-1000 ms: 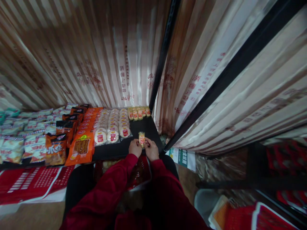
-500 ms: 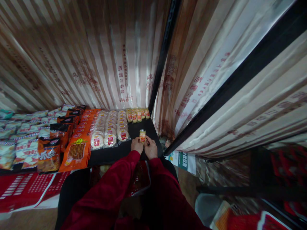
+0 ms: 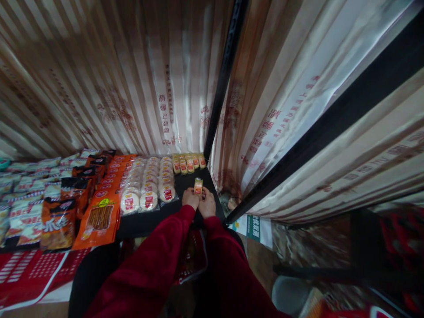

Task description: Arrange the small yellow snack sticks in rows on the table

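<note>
A small yellow snack packet with a red label (image 3: 198, 186) is held upright between both hands over the black table (image 3: 145, 223). My left hand (image 3: 190, 198) pinches its lower left side with curled fingers. My right hand (image 3: 207, 204) grips the lower right side in the same way. Both arms wear dark red sleeves. A short row of similar yellow packets (image 3: 187, 163) lies at the table's back, just beyond the held one.
Rows of round white cake packs (image 3: 145, 185), orange snack bags (image 3: 99, 218), dark bags (image 3: 58, 221) and pale packets (image 3: 20, 194) cover the table to the left. Striped curtains hang behind, split by a black pole (image 3: 220, 92). A red basket (image 3: 192, 256) sits below my arms.
Both hands have carried the yellow packet a little farther back over the table, toward the row of similar packets. The grip looks unchanged.
</note>
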Demonstrator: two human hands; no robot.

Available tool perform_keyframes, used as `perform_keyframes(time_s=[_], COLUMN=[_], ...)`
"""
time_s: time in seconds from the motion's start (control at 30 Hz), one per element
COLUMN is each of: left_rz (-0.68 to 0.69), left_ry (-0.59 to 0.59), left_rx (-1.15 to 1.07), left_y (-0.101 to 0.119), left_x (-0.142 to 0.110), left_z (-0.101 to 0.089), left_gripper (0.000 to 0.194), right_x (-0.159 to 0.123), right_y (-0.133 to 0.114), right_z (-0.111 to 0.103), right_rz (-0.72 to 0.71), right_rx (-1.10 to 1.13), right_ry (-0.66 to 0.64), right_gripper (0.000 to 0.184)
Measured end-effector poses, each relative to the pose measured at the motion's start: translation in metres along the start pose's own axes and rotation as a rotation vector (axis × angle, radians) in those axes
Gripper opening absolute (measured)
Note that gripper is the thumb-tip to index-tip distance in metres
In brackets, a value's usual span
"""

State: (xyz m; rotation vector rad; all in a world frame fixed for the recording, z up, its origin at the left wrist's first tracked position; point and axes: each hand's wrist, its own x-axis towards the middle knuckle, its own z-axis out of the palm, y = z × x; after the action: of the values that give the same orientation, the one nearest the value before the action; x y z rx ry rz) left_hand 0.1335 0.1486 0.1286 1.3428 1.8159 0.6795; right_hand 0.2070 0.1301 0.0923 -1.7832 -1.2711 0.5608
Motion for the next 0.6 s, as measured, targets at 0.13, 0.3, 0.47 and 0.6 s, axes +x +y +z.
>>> perform_keyframes(time_s=[0.13, 0.3, 0.47, 0.6], left_rz=[0.009, 0.039, 0.052, 0.047], left_ry=[-0.018, -0.01, 0.0, -0.003], left_rx=[0.006, -0.095, -0.19, -0.22], left_y=[0.006, 0.008, 0.008, 0.01], left_x=[0.012, 0.031, 0.049, 0.062], left_z=[0.006, 0.018, 0.029, 0.035], left_gripper=[0.032, 0.029, 0.026, 0.027], right_x=[0.013, 0.03, 0.044, 0.054], right_y=[0.006, 0.014, 0.015, 0.013], right_z=[0.006, 0.015, 0.019, 0.022], right_rz=[-0.035, -0.066, -0.086, -0.102], right_rx=[0.004, 0.007, -0.031, -0.007], right_ry=[0.053, 0.118, 0.134, 0.161], right_gripper=[0.041, 0.047, 0.049, 0.05])
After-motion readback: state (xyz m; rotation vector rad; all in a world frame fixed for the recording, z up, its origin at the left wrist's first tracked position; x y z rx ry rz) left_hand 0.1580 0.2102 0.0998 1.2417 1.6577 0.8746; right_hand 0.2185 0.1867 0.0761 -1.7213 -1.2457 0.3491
